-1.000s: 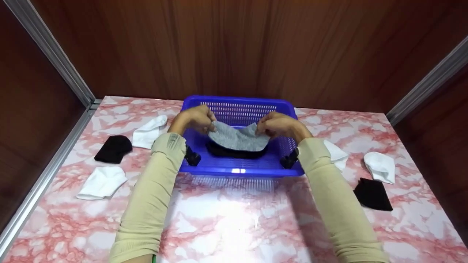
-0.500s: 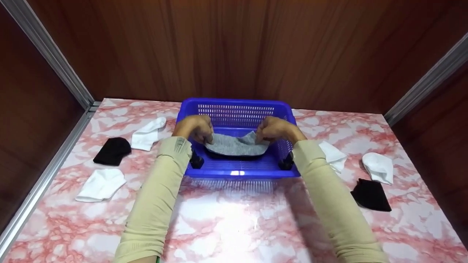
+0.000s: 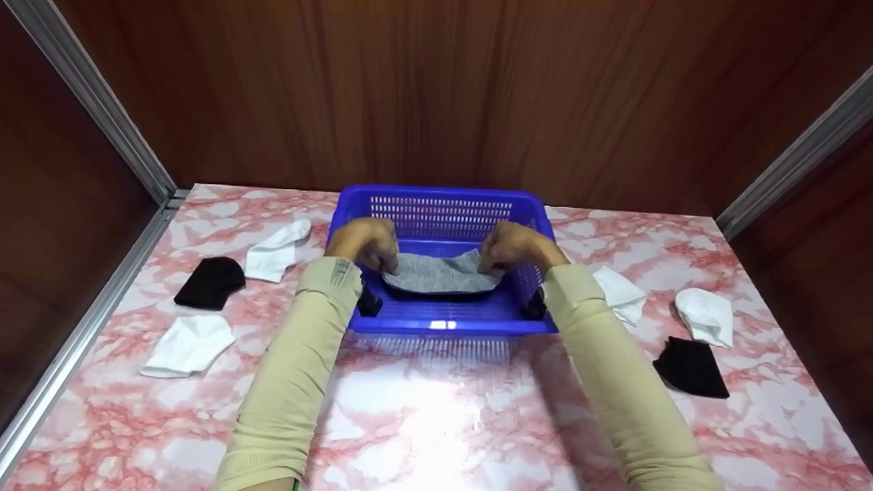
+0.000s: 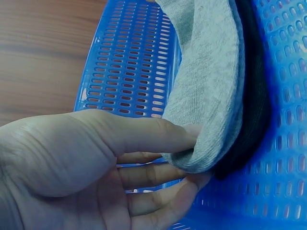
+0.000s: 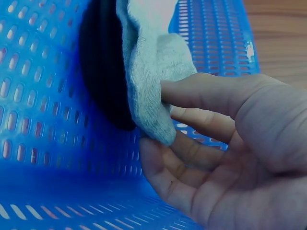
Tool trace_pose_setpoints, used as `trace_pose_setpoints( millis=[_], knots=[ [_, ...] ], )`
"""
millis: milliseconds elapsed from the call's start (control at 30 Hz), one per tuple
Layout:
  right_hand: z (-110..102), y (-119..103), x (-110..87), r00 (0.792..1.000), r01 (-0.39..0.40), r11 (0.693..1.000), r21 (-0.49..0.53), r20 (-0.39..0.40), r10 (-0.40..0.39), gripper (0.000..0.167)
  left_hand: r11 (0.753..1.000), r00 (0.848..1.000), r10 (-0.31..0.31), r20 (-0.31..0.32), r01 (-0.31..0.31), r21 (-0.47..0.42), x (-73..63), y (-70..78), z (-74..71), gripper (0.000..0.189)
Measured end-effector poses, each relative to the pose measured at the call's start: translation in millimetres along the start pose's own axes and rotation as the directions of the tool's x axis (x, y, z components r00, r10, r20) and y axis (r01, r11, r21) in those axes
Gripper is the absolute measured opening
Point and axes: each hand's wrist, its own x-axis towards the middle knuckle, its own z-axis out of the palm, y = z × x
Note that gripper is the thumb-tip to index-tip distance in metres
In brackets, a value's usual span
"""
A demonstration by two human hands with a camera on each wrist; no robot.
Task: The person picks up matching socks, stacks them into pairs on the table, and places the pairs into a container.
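A grey sock point(image 3: 440, 274) stretches sideways between both hands, inside the blue plastic basket point(image 3: 443, 326). My left hand point(image 3: 374, 244) pinches its left end; in the left wrist view the thumb point(image 4: 163, 136) lies over the fabric with fingers beneath. The right end is pinched by my right hand point(image 3: 508, 247), whose thumb point(image 5: 201, 93) presses on the cloth in the right wrist view. Directly under the grey sock lies a black sock point(image 5: 103, 67), mostly covered by it in the head view.
Left of the basket are a white sock point(image 3: 276, 252), a black sock point(image 3: 210, 283) and another white sock point(image 3: 187, 346). On the right lie a white sock point(image 3: 619, 293), a second white sock point(image 3: 707, 316) and a black sock point(image 3: 693, 367). A wood-grain panel point(image 3: 436, 88) stands behind the basket.
Both hands have lowered the grey sock onto the black sock in the basket, covering more of it. Over the last half second they have barely moved.
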Motion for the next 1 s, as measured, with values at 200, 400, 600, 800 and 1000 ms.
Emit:
trace_pose_setpoints(
  millis=[200, 400, 600, 800, 1000],
  knots=[
    [1.9, -1.1, 0.0, 1.0, -0.024, 1.0, 0.01, 0.02, 0.024, 0.012, 0.997, 1.0, -0.017, 0.01, 0.016, 0.079, 1.3, -0.7, -1.3, 0.023],
    [1.5, -2.3, -2.0, 0.998, -0.049, 0.999, -0.007, 0.045, 0.05, 0.018, 0.993, 0.999, -0.045, 0.015, 0.043, 0.107, 0.5, 1.6, -1.4, 0.024],
    [2.7, -4.5, -1.4, 0.996, -0.054, 0.999, 0.0, 0.065, 0.054, 0.023, 0.994, 0.999, -0.046, 0.019, 0.044, 0.097, -1.0, -0.7, -0.8, 0.024],
    [2.7, -5.4, -4.5, 0.999, -0.037, 0.999, 0.039, 0.016, 0.036, 0.018, 0.999, 1.0, 0.002, 0.025, -0.004, 0.054, -9.1, -0.9, -3.4, 0.018],
    [-7.7, -10.1, -17.3, 0.996, 0.029, 0.992, 0.125, -0.084, -0.018, 0.014, 0.99, 0.988, 0.131, -0.077, -0.134, -0.038, -27.0, 6.0, -11.8, 0.012]
  ],
)
